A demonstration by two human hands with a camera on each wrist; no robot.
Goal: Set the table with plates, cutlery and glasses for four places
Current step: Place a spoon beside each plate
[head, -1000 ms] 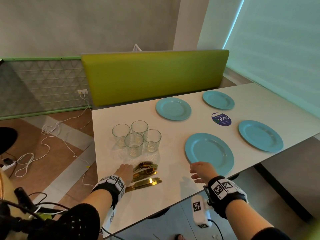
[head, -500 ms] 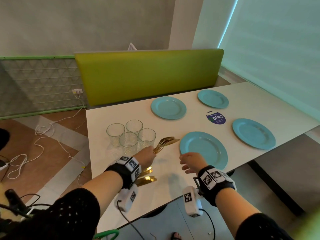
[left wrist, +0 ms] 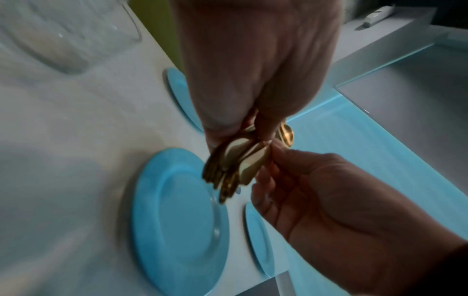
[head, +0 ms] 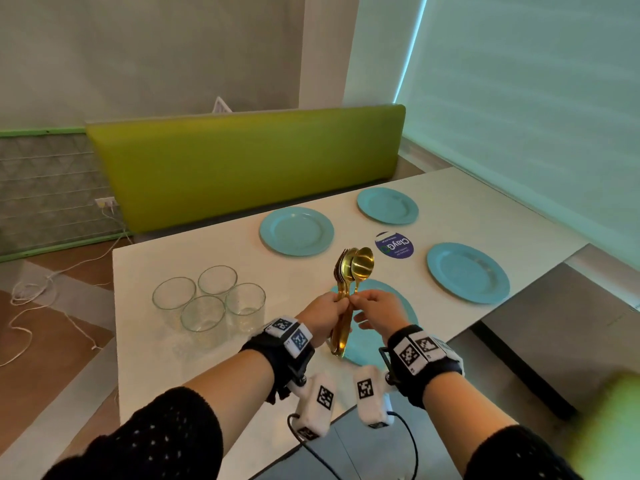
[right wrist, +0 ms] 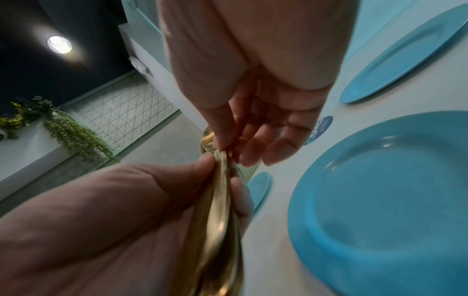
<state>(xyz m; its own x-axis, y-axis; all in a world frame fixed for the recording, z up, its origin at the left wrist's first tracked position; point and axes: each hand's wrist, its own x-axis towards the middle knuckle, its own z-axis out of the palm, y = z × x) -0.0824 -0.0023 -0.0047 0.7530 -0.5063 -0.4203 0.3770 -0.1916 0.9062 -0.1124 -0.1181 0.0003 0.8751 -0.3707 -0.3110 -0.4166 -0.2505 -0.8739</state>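
Note:
My left hand grips a bundle of gold cutlery upright above the near blue plate, bowls and tines up. My right hand pinches the handle of one gold spoon at the bundle's right side. In the left wrist view the cutlery fans out below my left hand, with my right hand at its edge. The right wrist view shows my right hand's fingertips on the handles. Three more blue plates lie on the white table.
Several clear glasses stand clustered on the table's left part. A round dark sticker lies between the plates. A green bench back runs behind the table. White cables trail on the floor at left.
My left hand lifted the gold cutlery from the table's front edge and carried it right and up over the near plate. My right hand came in and pinched a spoon.

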